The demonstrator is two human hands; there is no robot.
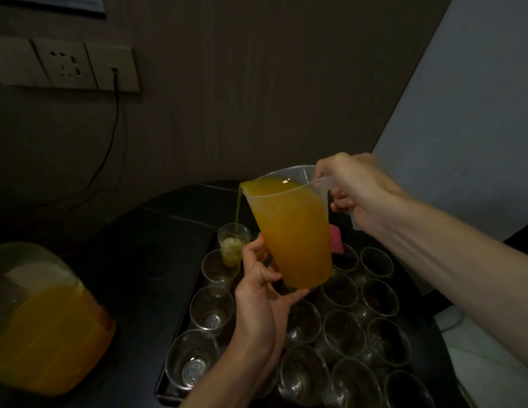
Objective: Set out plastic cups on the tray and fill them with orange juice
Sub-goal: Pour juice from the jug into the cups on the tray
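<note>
Your right hand (360,189) is clamped on the handle of the clear measuring jug (295,231), and your left hand (262,278) cups its lower wall and base, thumb up the side. The jug is tipped toward 10 o'clock, and a thin stream of orange juice (238,210) falls from the spout into the plastic cup (234,242) at the tray's 11 o'clock corner. That cup is foaming and roughly half full. The other cups (211,307) on the dark tray (161,391) look empty and stand packed rim to rim. The jug is nearly full, so a little more tilt would probably turn the stream into a gush that overflows the light cup or knocks it over. The stream lands near the cup's far wall, so any drift toward 12 o'clock could send juice onto the table. Your left forearm hangs just over the empty cups at 6 o'clock and could topple them if it drops. The big juice container (50,334) sits off at 8 o'clock.
</note>
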